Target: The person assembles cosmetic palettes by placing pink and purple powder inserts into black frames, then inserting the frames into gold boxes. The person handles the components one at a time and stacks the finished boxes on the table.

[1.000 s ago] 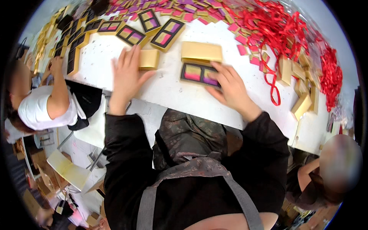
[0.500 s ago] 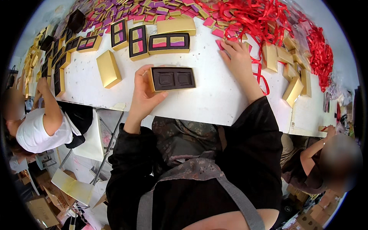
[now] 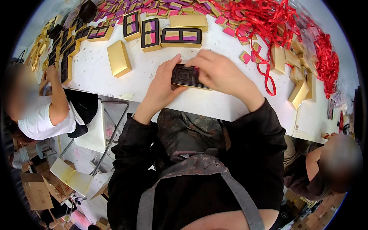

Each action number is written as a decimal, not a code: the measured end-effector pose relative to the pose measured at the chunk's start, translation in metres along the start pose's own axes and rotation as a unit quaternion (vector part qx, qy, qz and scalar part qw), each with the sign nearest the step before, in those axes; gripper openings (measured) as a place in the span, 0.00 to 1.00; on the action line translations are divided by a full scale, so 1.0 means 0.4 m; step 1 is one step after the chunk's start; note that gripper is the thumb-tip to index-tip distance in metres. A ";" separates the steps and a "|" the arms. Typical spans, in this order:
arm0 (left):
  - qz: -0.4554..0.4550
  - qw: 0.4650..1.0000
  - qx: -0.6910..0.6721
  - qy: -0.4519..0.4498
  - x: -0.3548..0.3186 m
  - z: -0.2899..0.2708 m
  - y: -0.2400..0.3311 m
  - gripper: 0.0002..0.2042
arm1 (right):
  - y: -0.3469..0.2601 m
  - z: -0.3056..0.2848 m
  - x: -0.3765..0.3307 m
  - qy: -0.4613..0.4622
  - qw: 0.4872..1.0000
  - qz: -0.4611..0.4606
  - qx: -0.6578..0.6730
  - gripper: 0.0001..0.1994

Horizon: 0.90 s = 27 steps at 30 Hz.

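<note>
A gold box with a dark brown two-compartment insert (image 3: 183,75) sits at the table's near edge, tilted slightly. My left hand (image 3: 161,83) grips its left end, thumb along the near side and fingers at the far side. Over the box's right half, my right hand (image 3: 224,74) has its fingers bent together, partly blurred. A bit of pink from a small wrapped chocolate square (image 3: 196,68) shows under those fingers, which hide most of it. The left compartment holds nothing. Beyond my hands lies a filled box (image 3: 181,37) with a pink and a purple square.
On the white table (image 3: 143,73) stand more filled boxes (image 3: 150,34) and a closed gold box (image 3: 119,58). Wrapped squares (image 3: 153,9) are heaped at the back. Red ribbons (image 3: 264,23) and gold boxes (image 3: 277,59) lie right. People (image 3: 46,119) work on both sides.
My right hand has come from the loose squares at the right to the box, bringing a pink one. My left hand still grips the box, now tilted. The view has shifted slightly.
</note>
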State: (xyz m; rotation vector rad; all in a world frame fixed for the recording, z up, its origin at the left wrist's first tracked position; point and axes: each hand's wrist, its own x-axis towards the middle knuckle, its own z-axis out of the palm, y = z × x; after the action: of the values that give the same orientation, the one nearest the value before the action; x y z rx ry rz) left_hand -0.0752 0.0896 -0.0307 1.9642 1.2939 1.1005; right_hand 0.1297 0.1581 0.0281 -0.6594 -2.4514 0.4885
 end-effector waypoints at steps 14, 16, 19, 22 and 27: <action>0.073 0.980 0.177 -0.053 0.002 0.000 0.017 0.38 | -0.049 0.076 -0.061 0.031 0.993 -0.008 -0.112 0.14; 0.085 0.971 0.213 -0.064 0.004 0.005 0.018 0.35 | 0.051 0.058 -0.050 0.123 0.991 0.044 0.017 0.06; 0.079 0.966 0.234 -0.072 0.003 0.005 0.031 0.32 | 0.318 -0.069 -0.077 0.217 0.913 0.273 -0.213 0.06; 0.076 0.967 0.231 -0.074 0.014 0.004 0.039 0.31 | 0.445 -0.171 -0.140 0.113 0.896 0.259 -0.342 0.12; 0.071 0.968 0.233 -0.064 0.013 0.001 0.038 0.30 | 0.475 -0.215 -0.152 -0.022 0.919 0.216 -0.329 0.15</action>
State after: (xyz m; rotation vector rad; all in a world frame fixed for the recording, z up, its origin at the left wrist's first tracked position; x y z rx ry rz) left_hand -0.0663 0.0885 -0.0170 2.4579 1.4574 0.7578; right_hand 0.2907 0.2963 -0.0180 -1.4933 -2.4972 -0.2010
